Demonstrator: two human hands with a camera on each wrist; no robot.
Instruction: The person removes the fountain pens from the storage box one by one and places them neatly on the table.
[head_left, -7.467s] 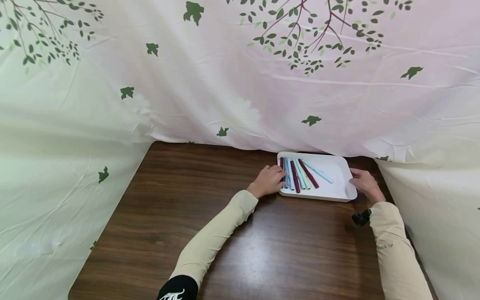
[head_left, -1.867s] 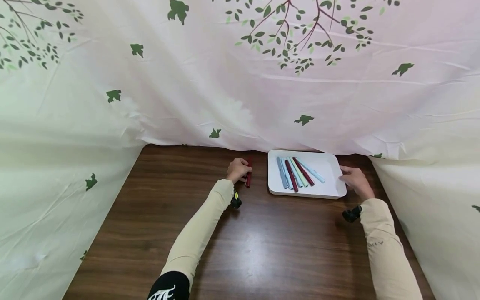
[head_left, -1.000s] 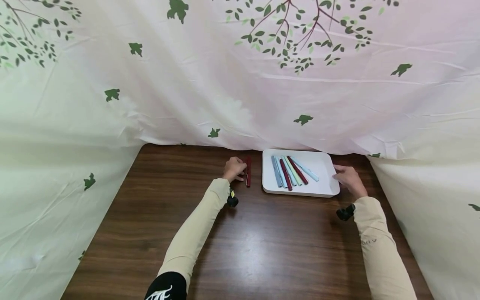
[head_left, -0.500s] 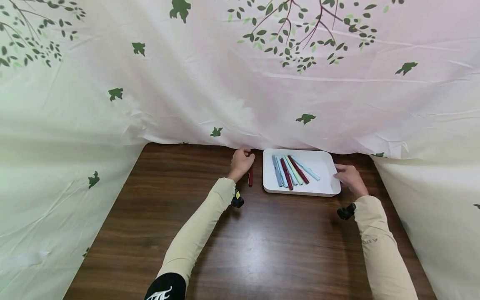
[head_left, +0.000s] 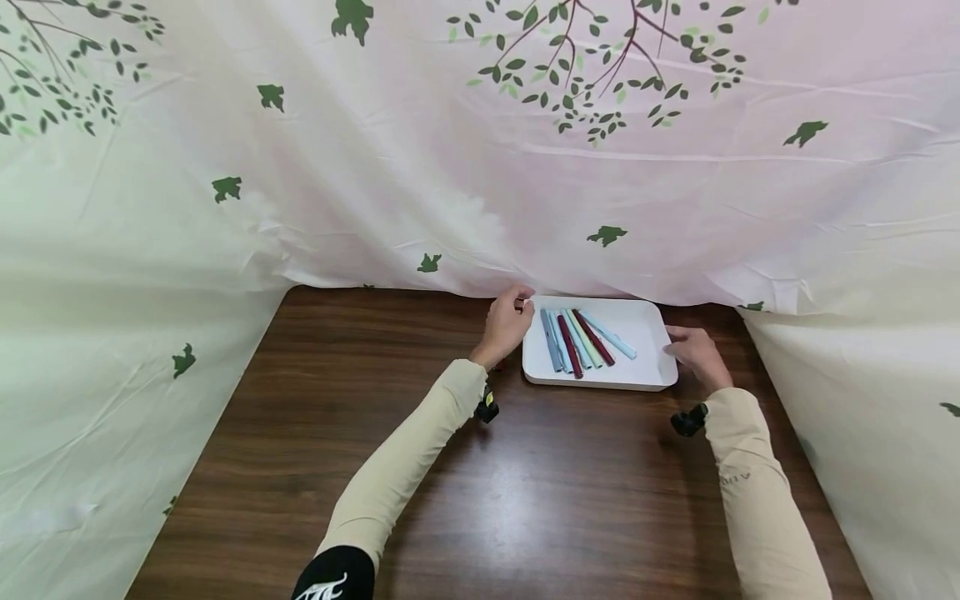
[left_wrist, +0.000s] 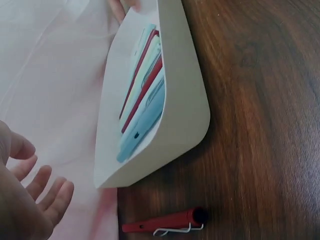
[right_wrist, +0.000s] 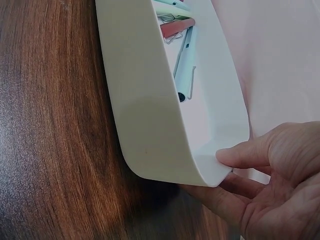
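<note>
A white tray (head_left: 648, 333) stands near the back of the table and holds several pens (head_left: 592, 337) in blue, pale green and dark red. My right hand (head_left: 697, 354) grips its right end; in the right wrist view the thumb lies over the rim with fingers beneath. At the tray's back left corner is my left hand (head_left: 506, 323). Its fingers (left_wrist: 57, 197) are loosely bent with nothing in them in the left wrist view. On the table just left of the tray lies a dark red pen (left_wrist: 165, 221) with a wire clip, mostly hidden by the left hand in the head view.
The brown wooden table (head_left: 360, 400) extends to the left and front. A pale cloth (head_left: 420, 167) printed with leaves and birds hangs along the back edge and both sides. Wrist cameras, such as the right one (head_left: 688, 420), stick out below the cuffs.
My left hand brought a dark red pen out of the tray, laid it on the table and let go. It then moved back and right to the tray's corner. The tray shifted slightly left.
</note>
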